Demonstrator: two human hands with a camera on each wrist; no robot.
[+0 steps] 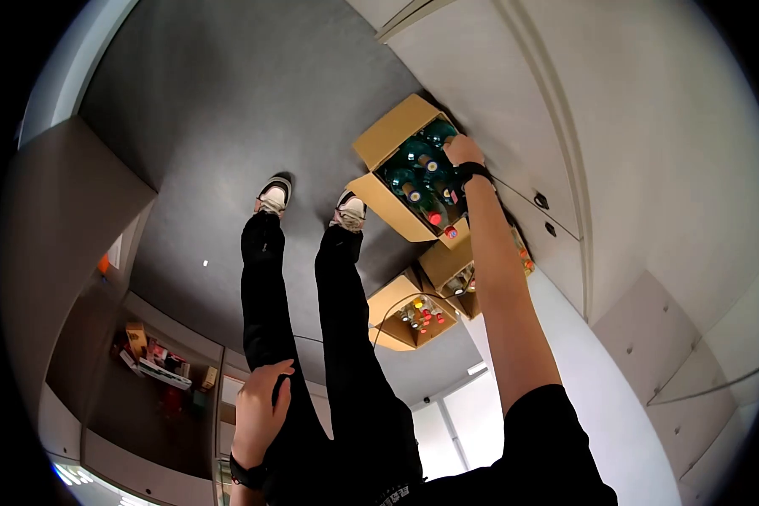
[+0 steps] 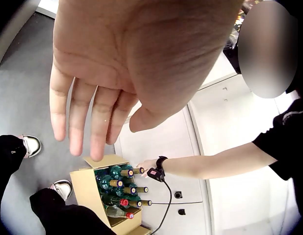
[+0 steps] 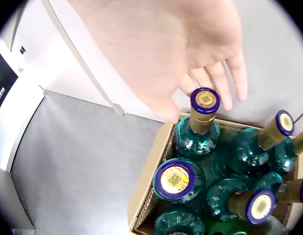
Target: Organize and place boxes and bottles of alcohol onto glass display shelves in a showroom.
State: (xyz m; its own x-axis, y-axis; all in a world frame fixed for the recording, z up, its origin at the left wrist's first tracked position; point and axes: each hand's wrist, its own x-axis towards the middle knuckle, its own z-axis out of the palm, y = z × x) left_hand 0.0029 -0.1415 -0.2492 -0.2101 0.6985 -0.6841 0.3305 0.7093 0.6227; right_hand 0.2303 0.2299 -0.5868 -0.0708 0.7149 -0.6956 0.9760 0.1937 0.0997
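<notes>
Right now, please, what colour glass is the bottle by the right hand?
The bottle is teal, clearest from the right wrist.

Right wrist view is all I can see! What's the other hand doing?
Observer: The left hand is open, with its fingers straight, and holds nothing.
Operator: I see purple tops on the bottles. Are there any other colors in that big box?
Observer: Yes, the left wrist view shows two red caps in the box, on the side nearer the person's body.
Operator: Are there more boxes?
Observer: Yes, the head view shows another open box on the floor, with more bottles in it.
</notes>
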